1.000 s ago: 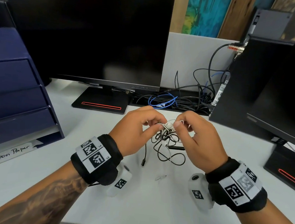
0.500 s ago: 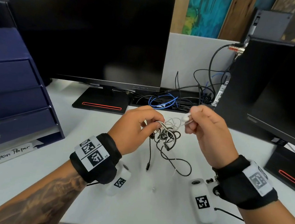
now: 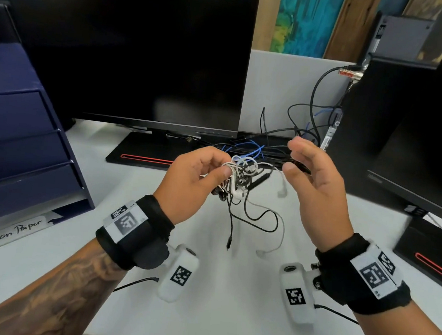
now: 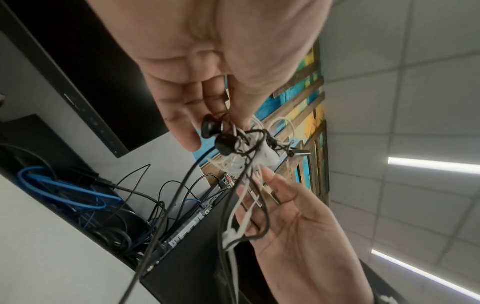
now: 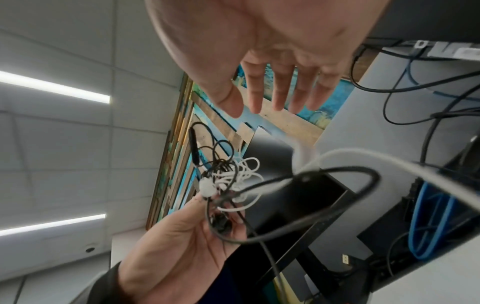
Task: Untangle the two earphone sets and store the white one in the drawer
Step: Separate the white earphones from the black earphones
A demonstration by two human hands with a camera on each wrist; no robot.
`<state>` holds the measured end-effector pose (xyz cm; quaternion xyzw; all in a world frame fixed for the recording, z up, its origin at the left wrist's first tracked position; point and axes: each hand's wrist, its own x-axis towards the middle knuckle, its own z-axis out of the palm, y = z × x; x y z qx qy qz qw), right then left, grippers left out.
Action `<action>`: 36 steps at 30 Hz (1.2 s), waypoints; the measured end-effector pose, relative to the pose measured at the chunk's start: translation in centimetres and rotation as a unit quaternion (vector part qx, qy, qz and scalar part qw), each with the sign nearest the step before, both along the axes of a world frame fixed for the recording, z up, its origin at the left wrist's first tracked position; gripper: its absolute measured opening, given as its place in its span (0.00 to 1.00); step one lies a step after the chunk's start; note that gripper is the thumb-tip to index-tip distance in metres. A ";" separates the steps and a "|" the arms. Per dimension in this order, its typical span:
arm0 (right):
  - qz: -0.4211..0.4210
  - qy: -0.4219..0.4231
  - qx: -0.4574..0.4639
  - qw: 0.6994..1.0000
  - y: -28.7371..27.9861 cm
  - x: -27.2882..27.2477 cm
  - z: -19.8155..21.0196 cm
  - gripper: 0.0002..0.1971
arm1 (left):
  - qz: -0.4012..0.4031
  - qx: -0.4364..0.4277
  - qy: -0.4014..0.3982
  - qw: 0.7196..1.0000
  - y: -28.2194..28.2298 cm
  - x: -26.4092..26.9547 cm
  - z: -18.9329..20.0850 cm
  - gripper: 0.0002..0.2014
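A tangle of white earphones (image 3: 241,166) and black earphones (image 3: 260,180) hangs above the white desk (image 3: 228,315). My left hand (image 3: 224,165) pinches the knot from the left, thumb against fingers. Two black earbuds (image 4: 219,135) and a white earbud (image 4: 267,156) sit just under that pinch. My right hand (image 3: 293,157) is beside the knot on its right, fingers straight and spread, holding nothing (image 5: 259,98). One white bud (image 3: 281,192) dangles free below it. A black plug (image 3: 228,245) and a white cable end (image 3: 260,252) hang down towards the desk. The blue drawer unit (image 3: 17,136) stands at the left with its drawers closed.
A black monitor (image 3: 133,60) stands behind the hands, a second monitor (image 3: 425,137) at the right. Loose black and blue cables (image 3: 253,148) lie between them at the back. A "Clean Paper" label (image 3: 11,231) lies under the drawer unit.
My right hand has let go of the white earbud that it pinched and has opened. That bud now dangles. The left hand has lifted the knot higher.
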<state>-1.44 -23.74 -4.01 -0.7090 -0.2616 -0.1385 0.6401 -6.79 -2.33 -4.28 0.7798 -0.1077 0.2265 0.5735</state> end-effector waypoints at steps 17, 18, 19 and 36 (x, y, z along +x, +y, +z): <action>0.098 0.072 -0.100 0.988 0.9 -1.0 -1.0 0.03 | -0.033 -0.115 0.110 0.987 -0.6 0.0 0.2 0.23; 0.088 0.075 -0.106 0.988 0.8 -0.9 -1.0 0.04 | -0.023 -0.139 0.098 0.985 -0.5 -0.1 0.5 0.21; 0.082 0.079 -0.110 0.987 0.8 -0.9 -1.0 0.04 | -0.020 -0.150 0.092 0.984 -0.5 -0.1 0.6 0.18; -0.024 -0.037 -0.151 0.987 0.5 -0.6 -0.4 0.06 | -0.100 -0.006 0.095 0.990 -0.3 -0.1 -0.2 0.20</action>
